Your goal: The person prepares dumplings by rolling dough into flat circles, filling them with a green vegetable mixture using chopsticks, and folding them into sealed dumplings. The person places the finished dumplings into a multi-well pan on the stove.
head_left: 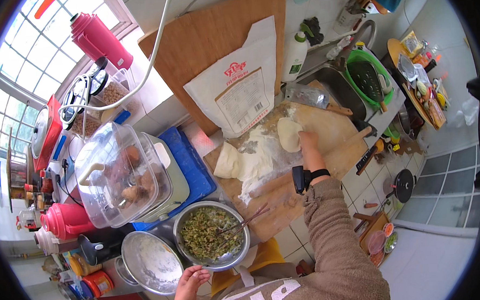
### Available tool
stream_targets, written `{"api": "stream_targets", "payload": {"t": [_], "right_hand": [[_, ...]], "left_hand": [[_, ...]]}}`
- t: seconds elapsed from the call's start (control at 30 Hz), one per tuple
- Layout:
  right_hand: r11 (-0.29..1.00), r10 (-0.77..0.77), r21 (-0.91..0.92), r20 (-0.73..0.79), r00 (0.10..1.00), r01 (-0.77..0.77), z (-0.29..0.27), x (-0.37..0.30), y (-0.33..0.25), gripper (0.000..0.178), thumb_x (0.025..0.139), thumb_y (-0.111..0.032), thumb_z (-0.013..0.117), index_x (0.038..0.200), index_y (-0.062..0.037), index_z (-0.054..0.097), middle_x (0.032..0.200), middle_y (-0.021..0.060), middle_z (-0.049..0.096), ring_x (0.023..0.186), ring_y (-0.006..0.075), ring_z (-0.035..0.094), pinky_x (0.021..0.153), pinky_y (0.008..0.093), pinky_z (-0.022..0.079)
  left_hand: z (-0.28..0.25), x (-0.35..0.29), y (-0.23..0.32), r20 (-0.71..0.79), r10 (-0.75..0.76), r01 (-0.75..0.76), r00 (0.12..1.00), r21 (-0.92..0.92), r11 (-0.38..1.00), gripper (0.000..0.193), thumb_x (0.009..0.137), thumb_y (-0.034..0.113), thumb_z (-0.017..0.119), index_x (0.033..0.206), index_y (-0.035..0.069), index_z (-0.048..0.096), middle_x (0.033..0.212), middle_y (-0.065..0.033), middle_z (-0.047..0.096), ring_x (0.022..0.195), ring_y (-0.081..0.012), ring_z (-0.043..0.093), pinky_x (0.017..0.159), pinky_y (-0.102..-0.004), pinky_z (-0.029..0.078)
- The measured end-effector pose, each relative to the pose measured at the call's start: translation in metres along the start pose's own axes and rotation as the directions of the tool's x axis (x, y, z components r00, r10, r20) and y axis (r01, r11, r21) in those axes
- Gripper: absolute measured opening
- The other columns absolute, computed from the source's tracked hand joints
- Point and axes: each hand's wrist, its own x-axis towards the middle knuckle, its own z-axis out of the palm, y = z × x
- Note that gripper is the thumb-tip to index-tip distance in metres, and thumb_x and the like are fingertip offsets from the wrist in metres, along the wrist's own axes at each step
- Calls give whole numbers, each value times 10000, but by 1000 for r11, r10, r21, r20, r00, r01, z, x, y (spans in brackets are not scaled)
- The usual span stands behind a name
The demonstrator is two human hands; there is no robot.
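Note:
My right hand (309,142), a dark band on its wrist, has its fingers closed on the near right edge of a flat round piece of dough (289,132). The dough rests on a floured wooden board (286,212). A larger lump of dough (227,161) sits at the board's left, beside scattered white flour (256,157). Across the board lies a wooden rolling pin (353,139). Down at the left, my left hand (189,285) is empty with loosely bent fingers, close to a steel bowl of chopped green filling (209,233) with chopsticks (249,219) in it.
Left of the filling stands a flour-dusted metal pot (151,263). A clear lidded container (119,178) is beyond it. A white flour bag (242,90) leans on an upright wooden board (191,49). A cleaver (308,96) lies beside the sink (331,80), which has a green basin (392,96).

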Motion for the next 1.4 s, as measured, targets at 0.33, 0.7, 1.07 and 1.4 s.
{"api": "stream_targets", "payload": {"t": [0.33, 0.7, 1.07, 1.4], "right_hand": [[923, -382, 102, 155, 911, 370, -32, -56, -86, 103, 914, -120, 660, 896, -52, 585, 781, 50, 632, 642, 150, 602, 565, 289, 478], [936, -187, 345, 644, 742, -64, -81, -204, -254, 113, 990, -142, 611, 1049, -103, 523, 889, 13, 658, 746, 94, 644, 618, 250, 535], [962, -10, 117, 918, 395, -246, -63, -340, -234, 257, 993, -84, 599, 1223, 10, 534, 1081, 89, 687, 920, 110, 660, 763, 251, 555], [963, -262, 230, 662, 702, 142, -86, -387, -195, 257, 991, -86, 569, 1237, -13, 571, 1107, 81, 669, 921, 115, 651, 706, 236, 547]], "left_hand": [[55, 20, 18, -53, 49, -51, 997, -34, 998, 263, 1029, 111, 499, 1253, -22, 533, 1113, -141, 667, 1013, -209, 662, 933, -335, 527], [136, 88, 48, 438, 258, -206, 861, -164, 965, 503, 1047, 284, 508, 1441, -12, 412, 1376, -184, 562, 1256, -265, 567, 1076, -391, 447], [140, 81, 50, 528, 395, 210, 752, -759, 616, 729, 946, 342, 656, 1538, 84, 317, 1524, -140, 432, 1399, -300, 439, 1172, -466, 357], [40, 43, 24, 536, 147, 173, 832, -501, 848, 601, 888, 16, 636, 1450, -3, 425, 1410, -164, 551, 1294, -316, 552, 1093, -505, 449]]}}
